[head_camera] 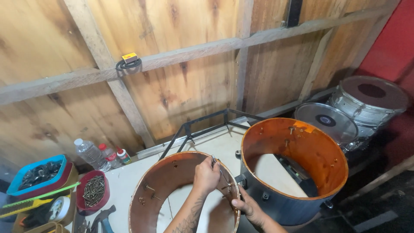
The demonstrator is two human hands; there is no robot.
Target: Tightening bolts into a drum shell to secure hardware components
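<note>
A round drum shell (144,194) with a brown inner wall lies open on the white table (125,177) right in front of me. My left hand (207,176) reaches inside its far right rim and is closed on a thin metal screwdriver (214,160) that points at the wall. My right hand (246,208) grips the outside of the same shell at its right edge, beside a small screw poking through. A second, larger shell (310,151), orange inside and dark outside, stands just to the right, touching the first.
At the left stand a red bowl of screws (92,192), a blue tray of black parts (39,172), a water bottle (90,153), a tape roll (58,208) and a hand tool (103,215). A black metal frame (207,123) leans behind. Finished drums (371,99) sit at the right.
</note>
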